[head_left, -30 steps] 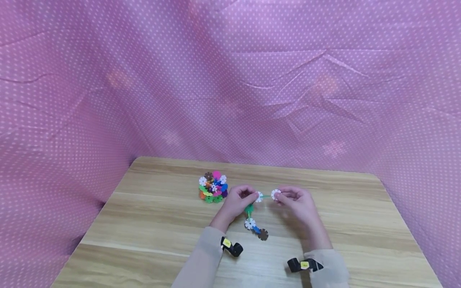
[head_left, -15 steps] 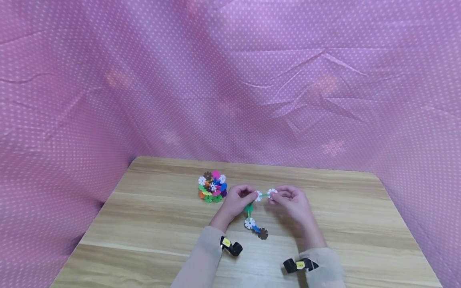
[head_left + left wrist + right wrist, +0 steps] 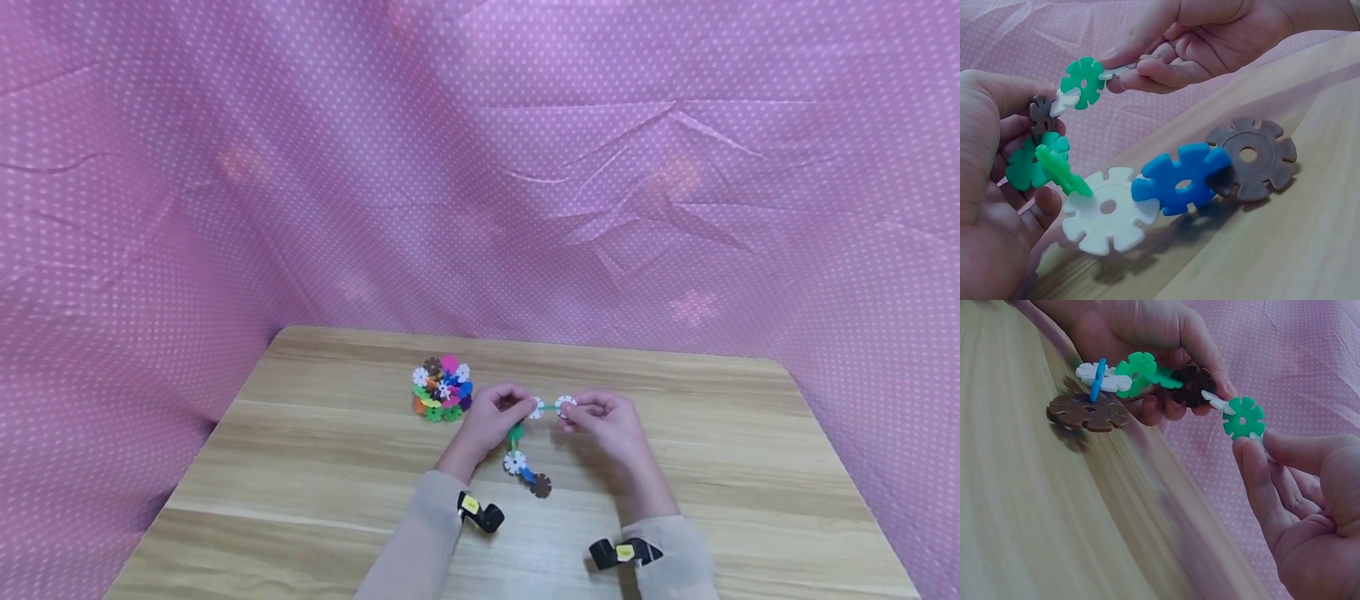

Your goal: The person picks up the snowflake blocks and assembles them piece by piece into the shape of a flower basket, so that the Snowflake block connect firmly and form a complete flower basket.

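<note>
A chain of notched snowflake discs runs between the two hands. My left hand (image 3: 491, 425) grips it near a brown disc (image 3: 1040, 115) and a small white disc (image 3: 1065, 101). From that hand hang green discs, a white disc (image 3: 1094, 220), a blue disc (image 3: 1197, 164) and a brown end disc (image 3: 1269, 162), low over the table. My right hand (image 3: 617, 429) pinches a white disc (image 3: 1264, 449) between thumb and fingers. Its rim meets the green disc (image 3: 1233, 425) at the chain's other end. Thumb and fingertips partly cover this white disc.
A pile of colourful snowflake discs (image 3: 442, 392) lies left of the hands on the wooden table (image 3: 315, 467). Pink dotted cloth (image 3: 480, 183) hangs behind and at both sides. Black cameras sit on both wrists.
My right hand has moved left, bringing its white disc closer to the left hand. The chain's hanging end has swung slightly left. My left hand stays nearly still.
</note>
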